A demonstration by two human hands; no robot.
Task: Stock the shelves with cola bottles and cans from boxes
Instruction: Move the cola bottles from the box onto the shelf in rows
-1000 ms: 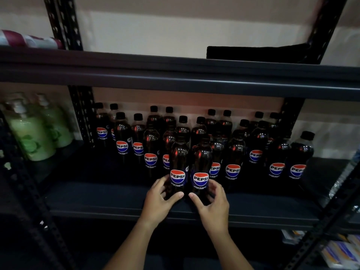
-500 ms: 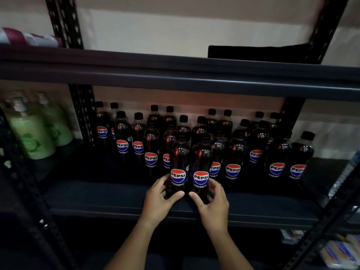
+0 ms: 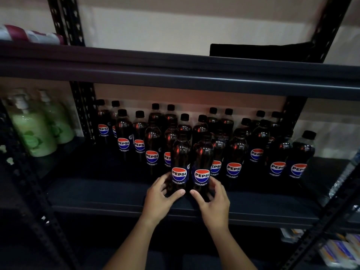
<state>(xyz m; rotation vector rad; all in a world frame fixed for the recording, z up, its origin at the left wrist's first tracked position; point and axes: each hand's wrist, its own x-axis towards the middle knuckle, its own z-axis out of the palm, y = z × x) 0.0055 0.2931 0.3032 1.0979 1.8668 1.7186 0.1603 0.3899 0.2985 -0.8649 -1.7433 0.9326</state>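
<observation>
Two dark Pepsi bottles stand upright side by side at the front of the black shelf [image 3: 101,193]. My left hand [image 3: 158,199] curls round the base of the left bottle [image 3: 180,158], thumb across its front. My right hand [image 3: 213,201] curls round the base of the right bottle [image 3: 202,162] in the same way. Behind them several more Pepsi bottles [image 3: 233,152] with black caps fill the shelf in rows back to the wall.
Green pump bottles [image 3: 33,131] stand on the neighbouring shelf at left. A black upright post [image 3: 82,112] divides the two bays. The shelf above [image 3: 175,75] overhangs the bottles. Packaged goods [image 3: 339,252] lie low at the right, behind a slanted post.
Almost nothing differs. Both hands stay wrapped round the bases of the two front bottles, which stand in the same spot.
</observation>
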